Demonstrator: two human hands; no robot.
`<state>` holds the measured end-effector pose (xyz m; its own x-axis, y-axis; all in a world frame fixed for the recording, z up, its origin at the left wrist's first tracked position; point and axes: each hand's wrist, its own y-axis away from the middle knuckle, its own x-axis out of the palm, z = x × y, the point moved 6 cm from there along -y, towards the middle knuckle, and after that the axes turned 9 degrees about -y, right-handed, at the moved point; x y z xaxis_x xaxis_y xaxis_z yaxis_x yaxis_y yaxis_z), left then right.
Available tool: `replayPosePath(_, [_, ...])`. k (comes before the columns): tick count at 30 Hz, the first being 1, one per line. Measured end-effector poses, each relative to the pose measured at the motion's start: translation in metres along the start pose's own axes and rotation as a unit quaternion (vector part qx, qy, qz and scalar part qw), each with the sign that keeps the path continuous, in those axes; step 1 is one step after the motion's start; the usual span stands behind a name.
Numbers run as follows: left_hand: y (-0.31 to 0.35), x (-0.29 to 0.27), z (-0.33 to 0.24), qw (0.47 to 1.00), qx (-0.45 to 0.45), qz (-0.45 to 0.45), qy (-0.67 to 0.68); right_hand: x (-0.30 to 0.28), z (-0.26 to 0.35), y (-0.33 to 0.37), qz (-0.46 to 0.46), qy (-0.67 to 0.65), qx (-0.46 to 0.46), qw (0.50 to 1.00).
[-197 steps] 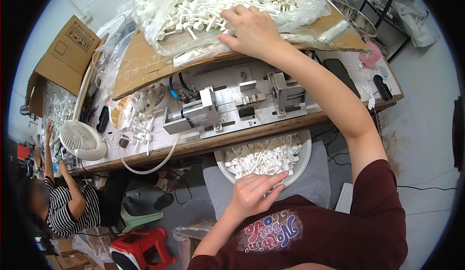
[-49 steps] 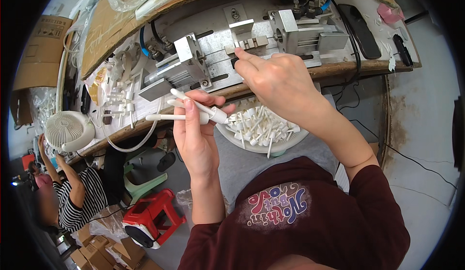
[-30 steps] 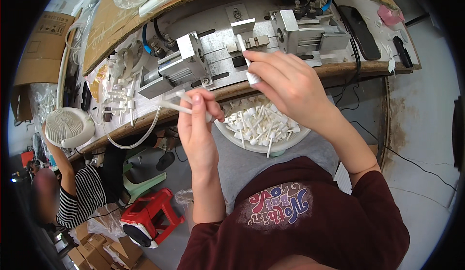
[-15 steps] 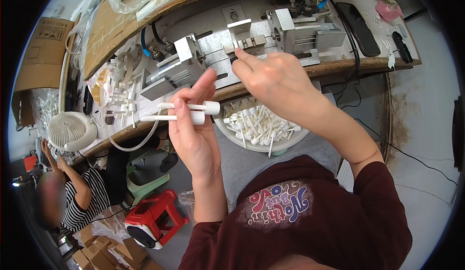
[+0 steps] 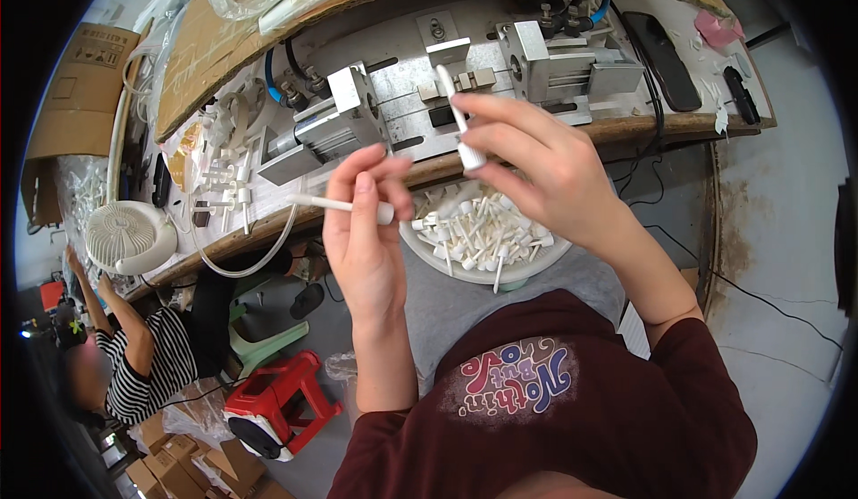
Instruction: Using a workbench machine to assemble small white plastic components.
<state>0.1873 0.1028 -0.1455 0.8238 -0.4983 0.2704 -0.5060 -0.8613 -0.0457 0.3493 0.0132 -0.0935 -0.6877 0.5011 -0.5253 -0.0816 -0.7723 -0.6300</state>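
Note:
My left hand pinches a white plastic stick with a ribbed cap between thumb and fingers, its tip to the left. A second capped stick is gripped by my right hand, cap low and thin tip up. That tip is in front of a small metal block with notches at the middle of a metal press bench. Metal pneumatic cylinder units flank the block, one on the left and one on the right. Beneath my hands, many similar white pieces fill a round bowl on my lap.
A white fan and loose white parts occupy the bench's left. Cables hang near a black phone at right. Cardboard covers the rear. A person in a striped shirt sits lower left, beside a red stool.
One of the two capped sticks has passed from my left hand into my right. My right hand has drawn back from the notched block and now holds that stick upright.

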Motion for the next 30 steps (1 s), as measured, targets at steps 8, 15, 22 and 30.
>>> replayPosePath(8, [0.007, 0.019, -0.013, 0.995, -0.066, 0.033, 0.070, 0.031, -0.005, -0.012, 0.078, 0.225, -0.003, 0.971])
replayPosePath(15, [0.010, 0.023, -0.029, 0.998, 0.001, 0.055, -0.040, 0.043, -0.005, -0.017, 0.134, 0.279, -0.011, 0.951])
replayPosePath(22, [0.004, -0.006, -0.049, 0.984, 0.110, -0.017, -0.136, 0.028, -0.005, -0.038, 0.185, 0.195, -0.020, 0.963])
replayPosePath(30, [-0.011, 0.036, -0.046, 0.859, 0.245, 0.017, -0.449, -0.073, -0.045, -0.166, -0.056, 0.252, -0.056, 0.964])
